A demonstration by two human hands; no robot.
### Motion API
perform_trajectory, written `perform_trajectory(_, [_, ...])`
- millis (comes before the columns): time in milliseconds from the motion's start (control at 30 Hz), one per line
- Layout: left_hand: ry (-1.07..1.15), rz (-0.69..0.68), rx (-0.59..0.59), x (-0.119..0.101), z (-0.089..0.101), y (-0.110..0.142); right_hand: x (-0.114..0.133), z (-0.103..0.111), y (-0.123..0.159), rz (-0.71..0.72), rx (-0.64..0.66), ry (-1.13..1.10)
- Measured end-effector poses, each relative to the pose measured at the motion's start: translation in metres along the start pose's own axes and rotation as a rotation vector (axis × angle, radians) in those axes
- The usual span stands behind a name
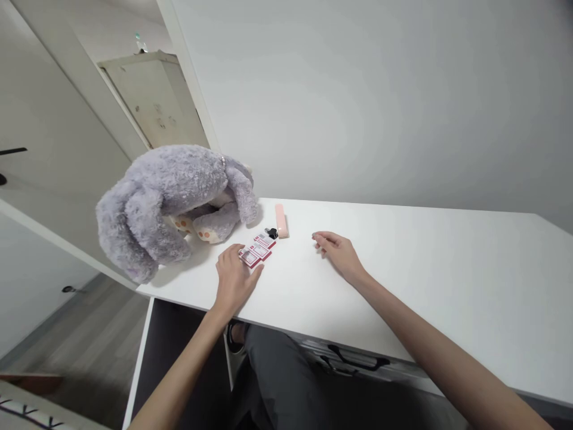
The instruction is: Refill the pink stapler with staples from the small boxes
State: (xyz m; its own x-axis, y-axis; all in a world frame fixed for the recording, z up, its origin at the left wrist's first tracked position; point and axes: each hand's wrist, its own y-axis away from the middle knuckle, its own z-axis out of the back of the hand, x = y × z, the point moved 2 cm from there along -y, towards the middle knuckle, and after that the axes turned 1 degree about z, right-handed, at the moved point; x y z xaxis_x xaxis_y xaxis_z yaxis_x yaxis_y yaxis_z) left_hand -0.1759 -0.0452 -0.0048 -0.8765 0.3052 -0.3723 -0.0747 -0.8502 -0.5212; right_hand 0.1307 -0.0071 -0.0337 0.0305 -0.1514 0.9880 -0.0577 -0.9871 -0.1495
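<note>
My left hand [233, 276] rests on the white desk with thumb and fingers apart, close against the near end of several red-and-white cards or packets [257, 251]. Whether its fingertips touch them I cannot tell. A small black object [271, 233] lies at the far end of the cards. Just beyond is a slim pink case [281, 221], lying lengthwise. To the right, my right hand [338, 251] is held low over the desk, fingers curled and thumb and forefinger pinched together. What sits in the pinch, if anything, is too small to name.
A large lilac plush toy [179, 179] slumps on the left end of the desk [425, 269]. Behind the desk rises a plain pale wall [358, 107]. Black-handled drawers [353, 358] sit beneath the desk's front edge, near my legs [282, 376]. A cabinet [156, 95] stands farther back left.
</note>
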Motion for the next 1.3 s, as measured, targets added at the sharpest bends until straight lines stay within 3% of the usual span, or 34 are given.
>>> perform_trajectory(100, [0.039, 0.1, 0.069, 0.016, -0.002, 0.002, -0.004, -0.002, -0.001, -0.027, 0.055, -0.001])
perform_trajectory(233, [0.09, 0.161, 0.084, 0.018, 0.001, 0.004, -0.004, -0.004, 0.001, -0.062, 0.108, 0.032])
perform_trajectory(433, [0.133, 0.131, -0.164, 0.002, 0.012, 0.002, 0.004, -0.009, 0.007, -0.069, 0.175, 0.008])
perform_trajectory(533, [0.245, 0.046, -0.186, -0.019, 0.004, 0.0, 0.006, -0.011, 0.008, -0.09, 0.201, -0.088])
perform_trajectory(733, [0.412, -0.127, -0.047, -0.065, -0.036, -0.023, 0.017, -0.01, 0.008, -0.068, 0.289, -0.32])
perform_trajectory(867, [0.473, -0.174, 0.02, -0.079, -0.06, -0.044, 0.019, -0.006, 0.003, -0.124, 0.358, -0.347])
perform_trajectory(1000, [0.701, -0.149, 0.116, -0.079, -0.074, -0.057, 0.014, -0.003, -0.003, -0.158, 0.4, -0.366])
perform_trajectory(1167, [1.155, 0.061, 0.315, -0.07, -0.076, -0.063, 0.014, -0.001, -0.005, -0.197, 0.479, -0.434])
perform_trajectory(1300, [1.235, 0.12, 0.423, -0.07, -0.071, -0.064, 0.013, -0.002, -0.003, -0.227, 0.581, -0.454])
